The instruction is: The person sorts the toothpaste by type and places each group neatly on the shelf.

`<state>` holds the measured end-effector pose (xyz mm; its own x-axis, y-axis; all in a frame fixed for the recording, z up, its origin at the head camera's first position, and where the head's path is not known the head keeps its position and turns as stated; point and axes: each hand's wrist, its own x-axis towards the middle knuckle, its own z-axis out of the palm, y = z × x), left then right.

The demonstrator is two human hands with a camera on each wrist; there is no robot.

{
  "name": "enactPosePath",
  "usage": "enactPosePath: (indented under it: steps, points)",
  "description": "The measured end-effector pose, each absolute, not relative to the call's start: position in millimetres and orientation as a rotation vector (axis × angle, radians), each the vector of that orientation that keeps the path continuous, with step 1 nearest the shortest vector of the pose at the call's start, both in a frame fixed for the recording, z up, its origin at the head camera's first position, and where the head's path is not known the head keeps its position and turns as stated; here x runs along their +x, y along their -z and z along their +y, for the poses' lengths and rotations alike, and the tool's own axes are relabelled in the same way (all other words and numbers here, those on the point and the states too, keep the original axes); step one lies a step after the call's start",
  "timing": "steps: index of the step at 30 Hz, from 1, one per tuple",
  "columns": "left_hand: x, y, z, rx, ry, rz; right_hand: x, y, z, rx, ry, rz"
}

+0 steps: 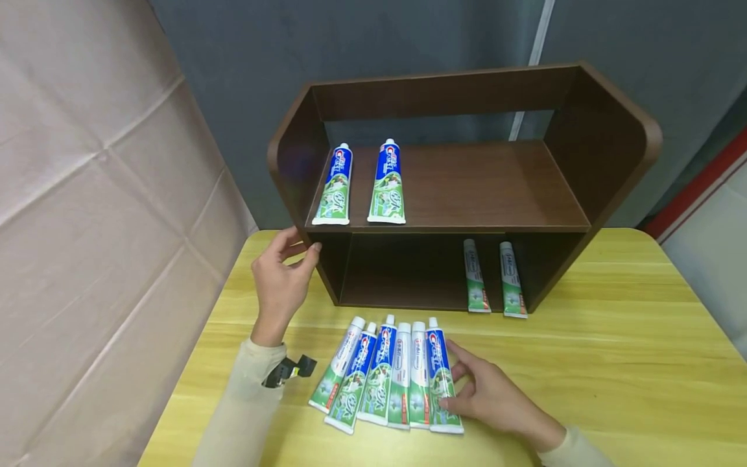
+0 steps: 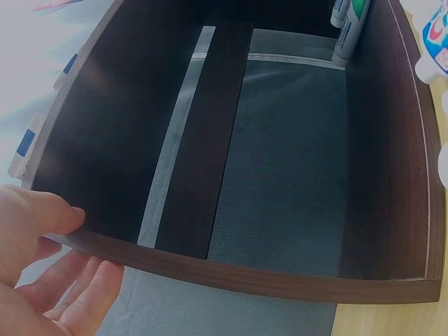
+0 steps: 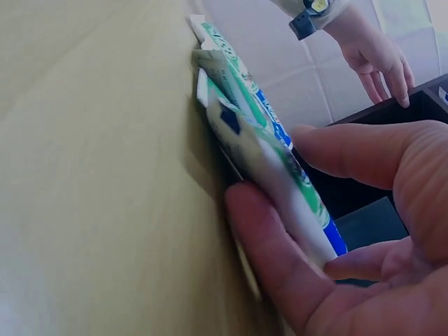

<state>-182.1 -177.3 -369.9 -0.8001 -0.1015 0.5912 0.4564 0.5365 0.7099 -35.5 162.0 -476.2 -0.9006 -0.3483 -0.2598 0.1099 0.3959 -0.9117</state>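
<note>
My left hand (image 1: pixel 281 279) grips the left side panel of a dark brown two-tier shelf (image 1: pixel 478 181); in the left wrist view the thumb (image 2: pixel 66 215) lies inside the panel edge and the other fingers outside. On the table, my right hand (image 1: pixel 496 395) pinches the rightmost blue-and-green toothpaste tube (image 1: pixel 439 353) of a fanned row by its sides. The right wrist view shows this tube (image 3: pixel 276 175) on edge between thumb and fingers. Beside it lie several more tubes, including a white-and-green one (image 1: pixel 418 370) and a blue-and-green one (image 1: pixel 379 376), caps toward the shelf.
Two blue-and-green tubes (image 1: pixel 388 185) lie on the upper tier, toward its left. Two white-and-green tubes (image 1: pixel 511 279) lie on the lower tier at the right. The shelf stands on a yellow wood-grain table (image 1: pixel 613 363), with a dark grey panel (image 1: pixel 379 39) behind.
</note>
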Motion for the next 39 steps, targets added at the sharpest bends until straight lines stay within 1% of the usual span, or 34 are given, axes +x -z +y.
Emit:
enactPosePath:
  steps: [4,19,32,39]
  points:
    - [-182,370,-178,-0.286,1.247,-2.194,-35,479,162,-0.261,1.527,2.256]
    - [-182,369,-178,-0.280,1.249,-2.199,-32,483,155,-0.221,1.541,2.317]
    - [-182,369,-177,-0.284,1.257,-2.196,-32,481,151,-0.086,1.612,2.249]
    - [-182,369,-178,-0.283,1.259,-2.192,-30,479,153,-0.161,1.676,2.207]
